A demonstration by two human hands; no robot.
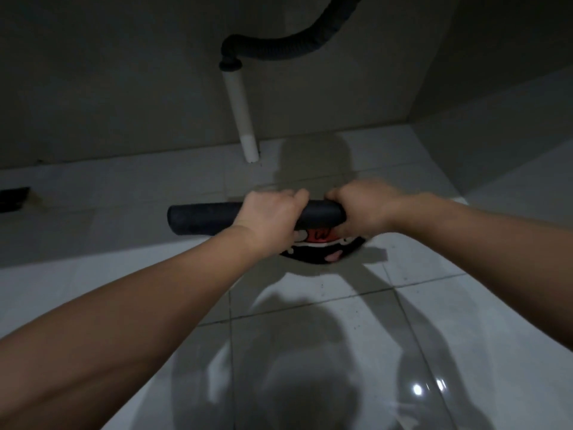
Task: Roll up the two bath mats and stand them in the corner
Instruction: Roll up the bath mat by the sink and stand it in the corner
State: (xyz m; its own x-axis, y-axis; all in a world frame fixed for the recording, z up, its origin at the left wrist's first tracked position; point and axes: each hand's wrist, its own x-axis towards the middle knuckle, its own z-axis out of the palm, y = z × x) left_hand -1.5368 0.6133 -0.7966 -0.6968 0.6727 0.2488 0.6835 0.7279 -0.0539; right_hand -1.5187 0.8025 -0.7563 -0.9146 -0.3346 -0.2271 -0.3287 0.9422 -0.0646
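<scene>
A black bath mat (pixel 201 219) lies on the tiled floor, rolled into a long tube running left to right. Its unrolled end, with a red and white pattern, curves out toward me below the roll. My left hand (pixel 268 218) grips the middle of the roll from above. Wrapped around the roll's right end is my right hand (pixel 359 212). Only one mat is visible.
A white drain pipe (pixel 240 110) with a black corrugated hose (pixel 279 48) comes down the grey back wall to the floor. The wall corner (pixel 409 119) is at the back right. A dark object (pixel 14 198) sits at the far left edge. Glossy floor tiles (pixel 434 305) reflect light.
</scene>
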